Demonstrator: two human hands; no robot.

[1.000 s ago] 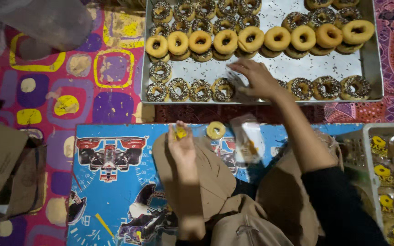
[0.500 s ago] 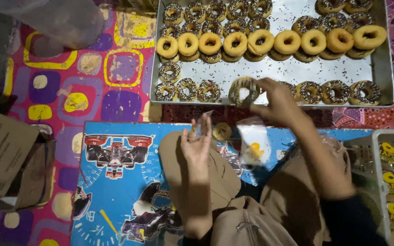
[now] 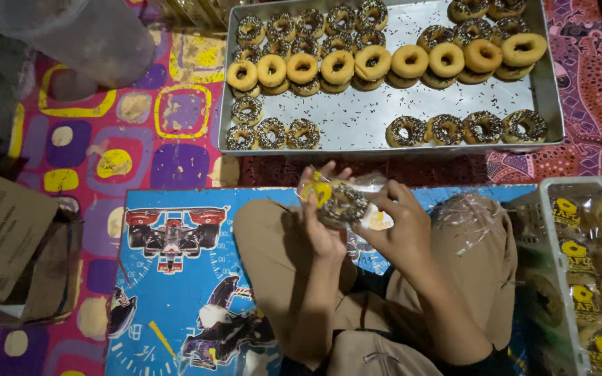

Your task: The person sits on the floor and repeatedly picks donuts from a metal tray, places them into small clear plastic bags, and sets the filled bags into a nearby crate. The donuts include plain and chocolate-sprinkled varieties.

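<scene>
- Sprinkled doughnut (image 3: 343,202): dark-topped ring, held up over the lap between both hands, just below the near edge of the metal tray (image 3: 412,136).
- Clear plastic bag (image 3: 367,186) wraps around the doughnut; a yellow patch on the film shows at its upper left. Whether the ring is fully inside, cannot tell.
- Left hand (image 3: 323,223): palm under the bag, fingers curled up and clasped about bag and doughnut from the left.
- Right hand (image 3: 402,226): thumb and fingers pinching the bag's right side, touching the film near the doughnut.
- Step in hand, as judged: bagging a single doughnut, at the seating stage rather than the picking stage.
- Next move likely calls for a steady left hold while the right draws the film over the ring without scraping off the topping.
- Person sits cross-legged in tan trousers on a blue printed mat (image 3: 175,278).
- More crumpled clear wrap (image 3: 465,212) lies on the right knee.
- Tray holds a row of plain glazed doughnuts (image 3: 374,63) and rows of sprinkled ones, with a bare gap in the near row.
- White crate (image 3: 548,278) at right, filled with packed doughnuts bearing yellow labels.
- Cardboard box (image 3: 8,244) at left, well apart.
</scene>
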